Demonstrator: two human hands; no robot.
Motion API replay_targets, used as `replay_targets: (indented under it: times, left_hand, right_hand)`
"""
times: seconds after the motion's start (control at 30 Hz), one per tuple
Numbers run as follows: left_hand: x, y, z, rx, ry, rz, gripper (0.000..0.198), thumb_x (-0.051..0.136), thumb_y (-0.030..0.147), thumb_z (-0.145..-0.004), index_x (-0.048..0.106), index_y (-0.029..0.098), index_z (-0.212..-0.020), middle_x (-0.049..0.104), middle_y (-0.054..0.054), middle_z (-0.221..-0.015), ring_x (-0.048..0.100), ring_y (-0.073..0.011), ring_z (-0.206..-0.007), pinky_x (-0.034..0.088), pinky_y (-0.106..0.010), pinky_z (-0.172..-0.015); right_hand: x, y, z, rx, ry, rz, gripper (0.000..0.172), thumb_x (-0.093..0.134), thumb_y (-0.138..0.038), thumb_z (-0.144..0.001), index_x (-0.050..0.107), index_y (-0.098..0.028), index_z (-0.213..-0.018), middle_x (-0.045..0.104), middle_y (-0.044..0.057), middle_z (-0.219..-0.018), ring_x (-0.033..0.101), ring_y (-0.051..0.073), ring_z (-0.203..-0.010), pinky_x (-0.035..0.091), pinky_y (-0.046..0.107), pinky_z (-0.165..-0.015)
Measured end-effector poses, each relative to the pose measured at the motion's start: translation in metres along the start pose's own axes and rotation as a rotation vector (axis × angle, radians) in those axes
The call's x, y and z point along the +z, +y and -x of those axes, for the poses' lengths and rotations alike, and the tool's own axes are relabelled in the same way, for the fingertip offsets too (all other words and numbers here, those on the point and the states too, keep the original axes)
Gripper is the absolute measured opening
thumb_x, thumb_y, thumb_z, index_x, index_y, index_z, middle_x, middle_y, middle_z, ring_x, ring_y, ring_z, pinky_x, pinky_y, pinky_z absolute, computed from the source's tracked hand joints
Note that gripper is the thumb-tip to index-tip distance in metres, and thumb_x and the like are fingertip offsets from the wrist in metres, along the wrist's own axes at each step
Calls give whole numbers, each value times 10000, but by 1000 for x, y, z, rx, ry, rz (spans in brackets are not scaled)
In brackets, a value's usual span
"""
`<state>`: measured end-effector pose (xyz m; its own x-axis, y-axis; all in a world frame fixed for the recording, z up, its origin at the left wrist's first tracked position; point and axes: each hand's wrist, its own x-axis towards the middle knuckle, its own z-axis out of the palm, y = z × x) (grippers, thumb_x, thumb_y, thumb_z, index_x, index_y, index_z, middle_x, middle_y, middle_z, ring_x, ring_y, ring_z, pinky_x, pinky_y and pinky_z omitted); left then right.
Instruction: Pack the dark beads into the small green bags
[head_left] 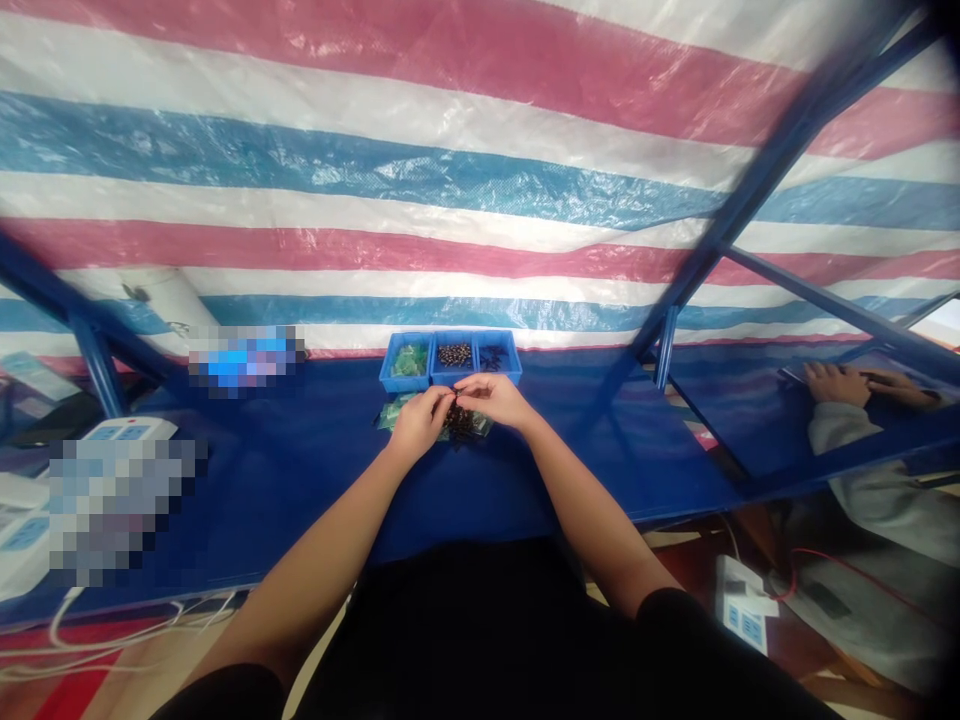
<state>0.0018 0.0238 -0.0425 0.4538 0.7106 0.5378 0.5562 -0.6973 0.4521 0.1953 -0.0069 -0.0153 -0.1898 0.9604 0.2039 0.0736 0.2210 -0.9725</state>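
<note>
My left hand (421,424) and my right hand (495,398) meet fingertip to fingertip above the blue table (480,510). Both are closed in a pinch around something small and dark that I cannot make out. Below the fingers lies a loose pile of small dark pieces (466,427), partly hidden by the hands. Green clear packets (390,412) lie flat beside it, under and around my left hand. Just behind the hands stand three joined blue bins: the left bin (405,384) holds greenish packets, the middle one brass-and-black small parts (454,355), the right one dark small pieces (493,357).
White power strips (135,430) with cables lie at the left. Blue metal frame bars (697,240) slope up at both sides, before a striped plastic sheet (420,180). On the right, another person's hands (836,384) rest at a neighbouring table. A white socket block (742,605) sits lower right.
</note>
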Motion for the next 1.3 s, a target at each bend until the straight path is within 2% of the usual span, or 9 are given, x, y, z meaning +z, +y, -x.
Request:
replay_targets:
  times: [0.13,0.27,0.37,0.53,0.77,1.0,1.3]
  left_hand:
    - [-1,2,0,-22,-15,24,251,424,381,-955,606,219,-1017,685,-18,-848,631,-142,-689,453,-236,-635]
    - [-2,5,1,-49,-5,69,268,465,405,-932,563,228,-1108,659,11,-739,627,-140,-650,454,-233,-615]
    - [-2,3,1,-38,1,83,257,487,408,-919,568,233,-1089,636,22,-696,617,-137,-639,461,-233,-626]
    - [-3,2,1,-12,4,82,232,459,388,-936,607,228,-1014,662,-2,-780,610,-133,-675,452,-231,-651]
    - [-8,7,0,-14,-46,40,285,400,391,-961,622,214,-972,656,-5,-780,603,-138,-690,432,-231,-649]
    - [-3,4,0,-43,1,64,273,472,403,-933,607,226,-1090,660,12,-761,607,-121,-649,448,-215,-634]
    - [-4,4,-1,12,12,53,252,467,376,-939,645,217,-1020,702,-12,-881,638,-132,-733,459,-219,-694]
  right_hand:
    - [1,2,0,-8,-2,15,376,741,-398,-701,697,-132,-964,713,71,-849,655,150,-724,544,293,-714]
    - [0,-1,0,3,16,0,392,732,-413,-709,704,-124,-973,710,73,-828,647,148,-698,542,296,-696]
    - [-1,-3,-1,16,10,-10,400,737,-422,-702,710,-122,-966,705,66,-792,641,147,-685,540,295,-687]
    - [-1,-2,-1,9,-30,-8,386,718,-431,-724,716,-122,-956,704,65,-790,644,148,-705,540,288,-699]
    - [1,-1,1,-22,-1,-12,384,736,-404,-709,708,-129,-976,716,77,-872,660,155,-746,541,299,-729]
    - [-1,-2,-1,-32,37,13,387,734,-419,-703,721,-127,-956,715,70,-823,651,156,-712,538,300,-707]
    - [-2,1,0,7,-28,-24,400,732,-405,-711,715,-125,-996,714,68,-811,650,152,-703,541,294,-685]
